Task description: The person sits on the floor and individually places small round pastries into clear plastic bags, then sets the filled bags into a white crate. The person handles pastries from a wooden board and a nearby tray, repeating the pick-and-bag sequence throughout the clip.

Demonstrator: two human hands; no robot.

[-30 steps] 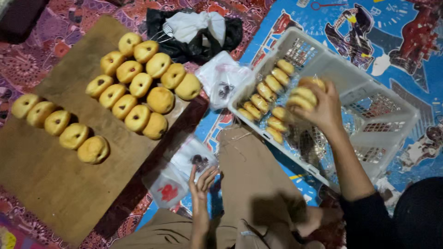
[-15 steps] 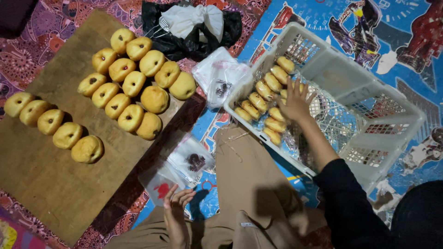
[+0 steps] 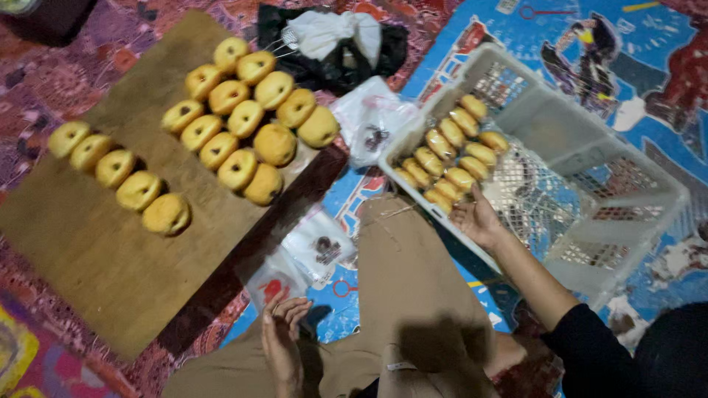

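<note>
Your right hand (image 3: 478, 220), fingers loosely spread and empty, rests at the white basket (image 3: 627, 158) rim beside its packed buns (image 3: 450, 158); fetching another looks due next.

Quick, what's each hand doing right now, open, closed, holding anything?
Left hand: open, empty, fingers beside a small plastic bag.
Right hand: open, holding nothing, inside the white basket next to the pastries.
</note>
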